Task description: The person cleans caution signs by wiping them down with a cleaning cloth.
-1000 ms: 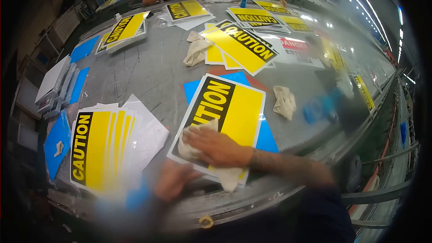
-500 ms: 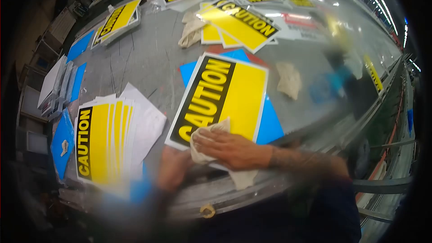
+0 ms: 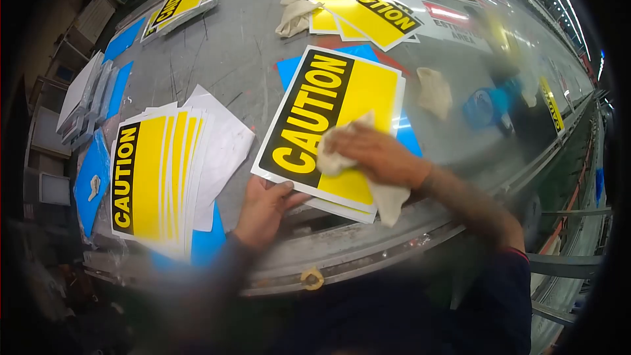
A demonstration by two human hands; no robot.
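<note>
A yellow and black CAUTION sign (image 3: 368, 85) lies tilted in front of me, on top of at least one more sheet. My right hand (image 3: 378, 154) presses a cream cloth (image 3: 389, 202) onto its yellow part, and the cloth's tail hangs over the lower edge. At the lower left corner of the sign, my left hand (image 3: 266, 207) holds the edge between thumb and fingers; some fingertips are hidden. Blue sheets (image 3: 409, 138) show from underneath. To the left, a fanned stack of CAUTION signs (image 3: 148, 187) rests beside white sheets (image 3: 220, 135).
The grey table (image 3: 227, 52) has a raised front rail. More CAUTION signs (image 3: 374, 16) lie farther back, near a crumpled cloth (image 3: 296, 14). Another cloth (image 3: 434, 92) and a blurred blue object (image 3: 490, 105) are on the right. White stacked boxes (image 3: 80, 95) stand at the left edge.
My right hand has wiped the cloth rightward and up from the sign's lower left corner to its yellow part. My left hand now shows more plainly at the corner. The view has shifted.
</note>
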